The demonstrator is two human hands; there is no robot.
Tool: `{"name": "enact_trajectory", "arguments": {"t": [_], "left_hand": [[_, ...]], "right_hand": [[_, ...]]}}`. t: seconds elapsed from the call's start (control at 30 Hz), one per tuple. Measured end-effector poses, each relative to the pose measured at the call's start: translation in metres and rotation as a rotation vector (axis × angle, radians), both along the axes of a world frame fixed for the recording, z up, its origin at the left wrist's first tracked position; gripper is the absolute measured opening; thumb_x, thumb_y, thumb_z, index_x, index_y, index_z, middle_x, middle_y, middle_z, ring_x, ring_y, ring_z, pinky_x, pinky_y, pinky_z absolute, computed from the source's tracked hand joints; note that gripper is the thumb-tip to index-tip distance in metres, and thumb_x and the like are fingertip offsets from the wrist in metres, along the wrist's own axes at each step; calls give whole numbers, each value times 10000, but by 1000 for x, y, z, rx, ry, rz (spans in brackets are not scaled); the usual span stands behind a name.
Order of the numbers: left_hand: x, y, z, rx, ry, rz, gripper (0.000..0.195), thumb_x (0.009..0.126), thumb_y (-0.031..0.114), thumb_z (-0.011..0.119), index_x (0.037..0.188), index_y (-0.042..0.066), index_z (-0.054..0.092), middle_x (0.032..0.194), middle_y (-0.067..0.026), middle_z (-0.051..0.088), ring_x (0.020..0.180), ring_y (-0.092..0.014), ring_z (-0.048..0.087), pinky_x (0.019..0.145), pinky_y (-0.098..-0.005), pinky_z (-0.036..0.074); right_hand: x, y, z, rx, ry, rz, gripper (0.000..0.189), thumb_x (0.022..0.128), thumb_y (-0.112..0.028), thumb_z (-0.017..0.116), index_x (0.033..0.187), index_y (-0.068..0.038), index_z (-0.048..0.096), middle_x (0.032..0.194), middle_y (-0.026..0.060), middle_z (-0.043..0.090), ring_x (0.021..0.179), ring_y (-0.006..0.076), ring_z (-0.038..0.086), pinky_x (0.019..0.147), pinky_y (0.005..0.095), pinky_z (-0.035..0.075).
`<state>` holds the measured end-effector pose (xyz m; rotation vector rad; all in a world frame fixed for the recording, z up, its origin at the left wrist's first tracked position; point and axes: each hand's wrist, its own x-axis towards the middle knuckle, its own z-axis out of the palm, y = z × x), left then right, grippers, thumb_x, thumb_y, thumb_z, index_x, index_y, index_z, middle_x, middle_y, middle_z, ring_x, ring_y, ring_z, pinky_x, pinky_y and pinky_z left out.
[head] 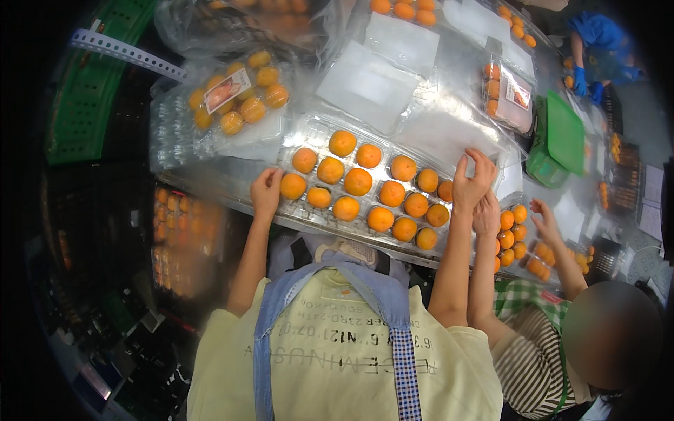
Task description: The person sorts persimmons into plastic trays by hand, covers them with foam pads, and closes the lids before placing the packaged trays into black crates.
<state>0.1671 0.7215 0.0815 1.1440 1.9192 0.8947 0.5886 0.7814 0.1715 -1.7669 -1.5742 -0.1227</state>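
Observation:
Two clear plastic clamshell trays of orange persimmons lie side by side before me at the metal table's near edge. My left hand (266, 190), fingers curled, is at the left rim of the left tray, beside a persimmon (293, 186); whether it grips the rim I cannot tell. My right hand (475, 176) is raised at the right end of the right tray, thumb and fingers apart, with nothing visible between them. It is close to the persimmon (445, 190) at that end. The clear lids (447, 126) stand open behind the fruit.
A co-worker's hand (485, 213) is right beside my right wrist, the other hand (545, 221) farther right. A labelled pack of persimmons (245, 94) lies on stacked clear trays at left. A green scale (563, 137) stands at right; a blue-gloved person works beyond.

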Motion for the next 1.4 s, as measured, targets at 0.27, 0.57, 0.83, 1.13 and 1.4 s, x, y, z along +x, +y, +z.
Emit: {"name": "enact_trajectory", "arguments": {"t": [0.27,0.57,0.83,1.13,1.4], "left_hand": [[0,0,-4,73,-19,22,229,891,218,625,883,-8,661,696,-33,635,636,-84,559,592,-244,444],[2,2,6,24,4,1,229,917,193,602,884,-26,662,768,-21,672,692,-55,580,626,-213,460],[1,1,-4,103,-59,33,238,881,228,632,884,-8,665,658,-23,611,600,-84,529,569,-246,426],[3,0,1,74,-58,27,233,889,226,624,889,-3,667,664,-10,610,608,-65,526,566,-230,417],[-1,1,-3,96,-93,-2,224,906,212,604,892,-5,660,705,3,618,648,-57,533,587,-224,424]], "right_hand": [[0,-16,-30,-105,30,-57,226,759,-63,643,985,-66,661,1187,120,561,1173,330,445,990,428,363],[2,10,-21,-181,35,87,185,824,-112,613,993,-64,671,1136,134,610,1112,320,514,976,418,384],[22,29,-48,-335,-47,123,167,844,-174,619,954,-68,688,1070,133,643,1082,310,544,940,411,415],[37,-56,-59,-340,486,-253,338,895,-159,570,1193,-1,560,1010,141,633,981,219,582,840,330,466],[39,-101,-69,-494,1078,-274,303,901,-109,578,1184,-2,593,791,12,581,703,76,508,630,226,419]]}}
